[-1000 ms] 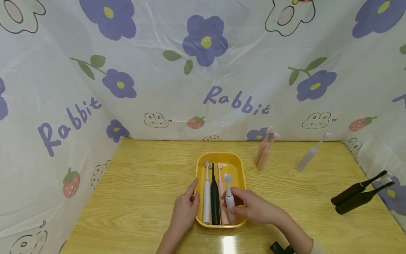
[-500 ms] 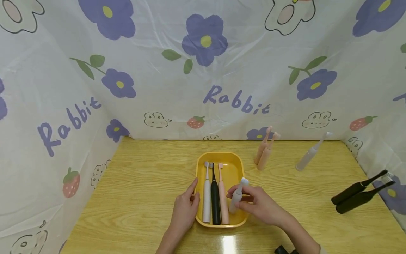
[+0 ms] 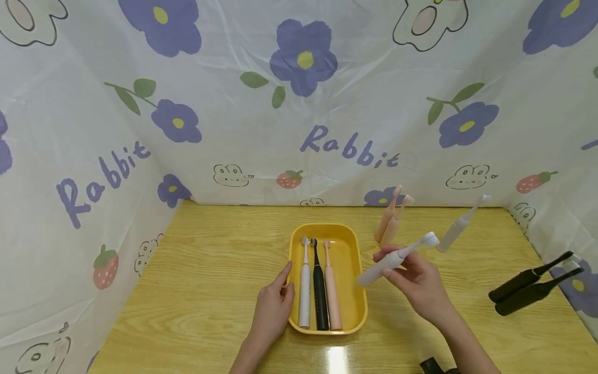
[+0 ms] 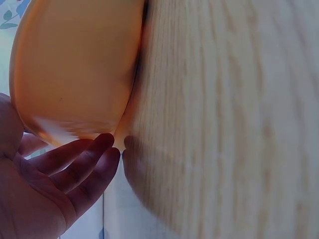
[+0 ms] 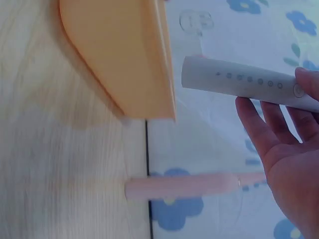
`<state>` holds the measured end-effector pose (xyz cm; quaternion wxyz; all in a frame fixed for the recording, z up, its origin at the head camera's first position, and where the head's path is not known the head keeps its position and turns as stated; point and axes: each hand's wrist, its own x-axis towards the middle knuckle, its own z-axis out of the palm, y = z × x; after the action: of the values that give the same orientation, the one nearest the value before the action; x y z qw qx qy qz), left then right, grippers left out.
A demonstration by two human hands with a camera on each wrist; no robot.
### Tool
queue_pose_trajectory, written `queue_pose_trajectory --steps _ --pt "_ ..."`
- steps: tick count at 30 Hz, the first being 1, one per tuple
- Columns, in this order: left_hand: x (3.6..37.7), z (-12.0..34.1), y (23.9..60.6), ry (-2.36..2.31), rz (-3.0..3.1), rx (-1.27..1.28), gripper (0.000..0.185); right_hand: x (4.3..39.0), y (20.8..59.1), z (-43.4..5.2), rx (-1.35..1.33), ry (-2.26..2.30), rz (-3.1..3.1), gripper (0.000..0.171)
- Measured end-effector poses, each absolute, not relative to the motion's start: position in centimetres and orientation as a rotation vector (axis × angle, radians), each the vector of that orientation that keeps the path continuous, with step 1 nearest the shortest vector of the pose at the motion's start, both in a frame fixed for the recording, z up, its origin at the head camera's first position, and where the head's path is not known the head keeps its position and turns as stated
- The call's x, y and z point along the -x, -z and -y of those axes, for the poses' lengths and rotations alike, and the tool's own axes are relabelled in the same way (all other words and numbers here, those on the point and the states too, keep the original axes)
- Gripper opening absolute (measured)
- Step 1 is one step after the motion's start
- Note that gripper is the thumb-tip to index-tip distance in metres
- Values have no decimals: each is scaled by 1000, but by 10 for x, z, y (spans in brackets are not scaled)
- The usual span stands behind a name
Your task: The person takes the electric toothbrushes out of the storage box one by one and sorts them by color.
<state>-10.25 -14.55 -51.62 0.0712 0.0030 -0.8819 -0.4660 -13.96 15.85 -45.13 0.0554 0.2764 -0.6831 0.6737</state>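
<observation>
A yellow tray (image 3: 347, 244) sits mid-table with a white (image 3: 304, 291), a black (image 3: 319, 291) and a pink electric toothbrush (image 3: 331, 291) lying side by side in it. My left hand (image 3: 272, 306) rests with straight fingers against the tray's left wall (image 4: 75, 74). My right hand (image 3: 418, 283) holds a second white electric toothbrush (image 3: 397, 257) in the air to the right of the tray, brush head pointing right and up. In the right wrist view the fingers grip its handle (image 5: 244, 82) near the buttons.
Two pink toothbrushes (image 3: 391, 221) stand behind the tray on the right, one also seen in the right wrist view (image 5: 184, 186). A white toothbrush (image 3: 455, 228) stands further right. Two black toothbrushes (image 3: 528, 291) lie near the right curtain wall. A flowered curtain (image 3: 303, 104) encloses the table.
My right hand has lifted the white toothbrush out of the tray's right side and carried it up and to the right. The left hand stays against the tray.
</observation>
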Motion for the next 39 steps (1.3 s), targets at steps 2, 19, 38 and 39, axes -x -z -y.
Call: queue_pose_trajectory --steps 2,19,38,39 --pt "102 145 516 1405 2650 -8 48 141 450 -165 -791 -2036 2070 42" --pt "102 144 513 1381 2667 -7 48 144 449 -205 -438 -1752 2202 39" --pt "102 145 514 1391 2650 -10 48 169 476 -234 358 -1343 2214 36" --pt "102 145 513 1390 2652 -14 48 171 478 -236 384 -1330 2214 36"
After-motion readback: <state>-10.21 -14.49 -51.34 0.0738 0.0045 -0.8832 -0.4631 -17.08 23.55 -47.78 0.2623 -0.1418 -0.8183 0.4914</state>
